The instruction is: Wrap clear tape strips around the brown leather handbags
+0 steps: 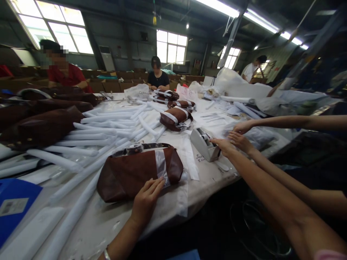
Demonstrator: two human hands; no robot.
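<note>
A brown handbag (130, 171) lies on its side on the table, with a clear plastic band (161, 162) around one end and wrapping on its strap. My left hand (148, 196) rests flat on the bag's near edge, fingers stretched over the band. Farther right stands a grey tape dispenser (202, 146) with a roll in it. The fingertips of my right hand (225, 147) touch the dispenser near the roll; the fingers are close together, and what they pinch is too small to make out.
Another person's hands (242, 139) work on clear plastic just right of the dispenser. White paper rolls (94, 139) cover the left and middle table. More brown bags (176, 117) lie behind and at left (40, 124). A blue box (16, 206) is front left. Several people are across the table.
</note>
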